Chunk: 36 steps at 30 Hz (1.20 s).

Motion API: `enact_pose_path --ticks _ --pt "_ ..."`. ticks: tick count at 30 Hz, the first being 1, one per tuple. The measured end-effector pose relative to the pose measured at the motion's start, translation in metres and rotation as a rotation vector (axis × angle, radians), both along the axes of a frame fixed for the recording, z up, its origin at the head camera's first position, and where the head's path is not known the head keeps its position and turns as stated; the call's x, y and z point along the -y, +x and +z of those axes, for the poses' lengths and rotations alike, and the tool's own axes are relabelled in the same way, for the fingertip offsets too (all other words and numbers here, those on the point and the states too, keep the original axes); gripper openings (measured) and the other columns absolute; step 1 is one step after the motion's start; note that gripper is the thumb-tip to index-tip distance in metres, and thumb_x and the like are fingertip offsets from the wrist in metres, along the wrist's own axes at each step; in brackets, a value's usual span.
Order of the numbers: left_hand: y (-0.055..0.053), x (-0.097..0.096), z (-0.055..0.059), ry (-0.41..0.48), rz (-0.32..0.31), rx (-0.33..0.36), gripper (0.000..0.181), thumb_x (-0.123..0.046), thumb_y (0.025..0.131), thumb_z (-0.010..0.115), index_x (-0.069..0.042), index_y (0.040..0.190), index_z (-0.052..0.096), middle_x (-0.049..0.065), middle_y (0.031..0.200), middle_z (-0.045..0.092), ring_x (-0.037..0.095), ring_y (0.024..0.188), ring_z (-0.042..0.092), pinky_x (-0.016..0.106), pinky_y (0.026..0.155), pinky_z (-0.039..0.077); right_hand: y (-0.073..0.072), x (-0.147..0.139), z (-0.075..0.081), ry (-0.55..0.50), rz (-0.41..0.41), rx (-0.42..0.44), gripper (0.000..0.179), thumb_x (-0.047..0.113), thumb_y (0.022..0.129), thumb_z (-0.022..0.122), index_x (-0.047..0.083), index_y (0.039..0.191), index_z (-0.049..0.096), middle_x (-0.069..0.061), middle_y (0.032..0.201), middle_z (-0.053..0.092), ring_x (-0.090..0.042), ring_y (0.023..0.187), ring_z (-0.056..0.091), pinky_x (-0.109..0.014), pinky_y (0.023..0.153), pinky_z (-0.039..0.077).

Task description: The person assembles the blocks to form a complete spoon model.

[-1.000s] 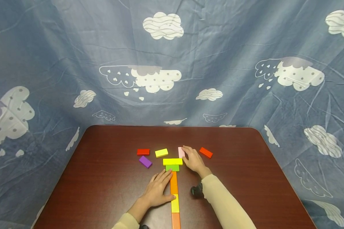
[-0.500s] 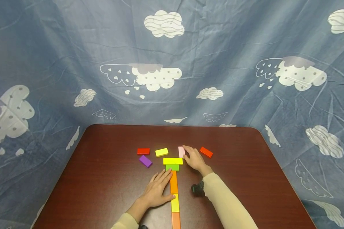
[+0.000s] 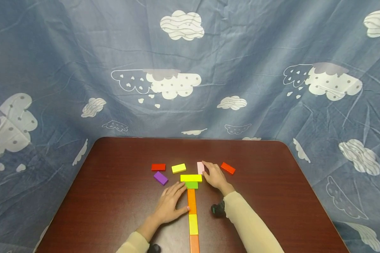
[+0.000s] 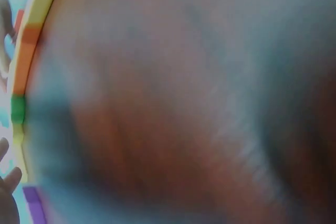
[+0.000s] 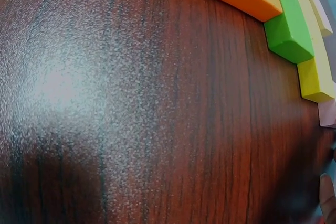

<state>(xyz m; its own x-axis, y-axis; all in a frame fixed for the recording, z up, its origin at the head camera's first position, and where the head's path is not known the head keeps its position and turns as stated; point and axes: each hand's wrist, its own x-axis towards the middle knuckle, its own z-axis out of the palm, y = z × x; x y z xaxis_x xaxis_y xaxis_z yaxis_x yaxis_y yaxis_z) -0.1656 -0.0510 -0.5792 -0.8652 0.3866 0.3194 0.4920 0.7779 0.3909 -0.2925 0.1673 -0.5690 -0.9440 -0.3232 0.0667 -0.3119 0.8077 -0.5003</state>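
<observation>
My left hand (image 3: pixel 170 203) lies beside a line of flat wooden blocks in the head view. Its fingertips are at the left end of the green block (image 3: pixel 191 185), and its thumb meets the left side of the orange block (image 3: pixel 191 202). A yellow block (image 3: pixel 191 178) lies crosswise against the green one. Behind its right end stands a pink block (image 3: pixel 201 168) pointing away from me. My right hand (image 3: pixel 216 175) has index finger and thumb at the pink block's right side. In the right wrist view, fingertips (image 5: pixel 328 198) show only at the edge.
A second yellow block (image 3: pixel 193 224) and a light orange block (image 3: pixel 194 243) continue the line toward me. Loose blocks lie behind: red (image 3: pixel 158 167), purple (image 3: pixel 160 178), pale yellow (image 3: pixel 178 168) and another red block (image 3: pixel 228 168). A cloud-patterned curtain surrounds the brown table (image 3: pixel 123 211).
My left hand has slid off the top of the orange and yellow blocks, moving left and slightly away from me. The right hand and the blocks have stayed almost still.
</observation>
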Motion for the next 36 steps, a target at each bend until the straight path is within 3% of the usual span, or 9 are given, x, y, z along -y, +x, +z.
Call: enact_pose_path --ticks 7,18,26,31,36 --pt "-0.024 0.018 0.012 -0.006 0.094 -0.048 0.065 -0.046 0.078 0.066 -0.01 0.13 0.051 0.006 0.134 0.049 0.026 0.124 0.044 0.047 0.099 0.036 -0.002 -0.002 -0.001 -0.011 0.007 0.008 0.052 0.018 0.087 0.062 0.012 0.136 0.046 -0.01 0.132 0.052 -0.03 0.11 0.049 -0.044 0.096 0.042" --pt "-0.063 0.039 0.032 -0.015 0.257 0.102 0.055 -0.04 0.078 0.069 -0.01 0.122 0.057 0.004 0.118 0.056 0.024 0.11 0.052 0.041 0.092 0.04 -0.005 -0.007 0.002 -0.028 0.062 0.038 0.056 0.016 0.085 0.064 0.009 0.137 0.044 -0.015 0.133 0.05 -0.036 0.113 0.046 -0.049 0.097 0.039" --pt "-0.08 0.032 0.045 -0.062 0.359 0.189 0.051 -0.034 0.077 0.07 -0.01 0.12 0.058 0.006 0.117 0.057 0.026 0.107 0.052 0.042 0.09 0.042 -0.004 -0.007 0.003 -0.04 0.056 0.05 0.056 0.016 0.085 0.065 0.009 0.136 0.045 -0.015 0.133 0.05 -0.036 0.113 0.046 -0.049 0.097 0.039" --pt "-0.085 0.02 0.047 -0.089 0.397 0.201 0.045 -0.028 0.077 0.073 -0.009 0.117 0.061 0.007 0.114 0.059 0.026 0.102 0.054 0.039 0.088 0.045 -0.002 -0.006 0.004 -0.055 0.054 0.063 0.057 0.015 0.085 0.065 0.009 0.137 0.044 -0.015 0.134 0.049 -0.037 0.114 0.046 -0.05 0.097 0.039" --pt "-0.09 0.009 0.042 -0.143 0.425 0.171 0.041 -0.024 0.077 0.073 -0.008 0.113 0.063 0.008 0.109 0.061 0.026 0.097 0.055 0.037 0.086 0.046 -0.003 -0.007 0.003 -0.066 0.055 0.063 0.057 0.015 0.085 0.065 0.009 0.137 0.044 -0.015 0.135 0.049 -0.037 0.114 0.045 -0.05 0.097 0.039"
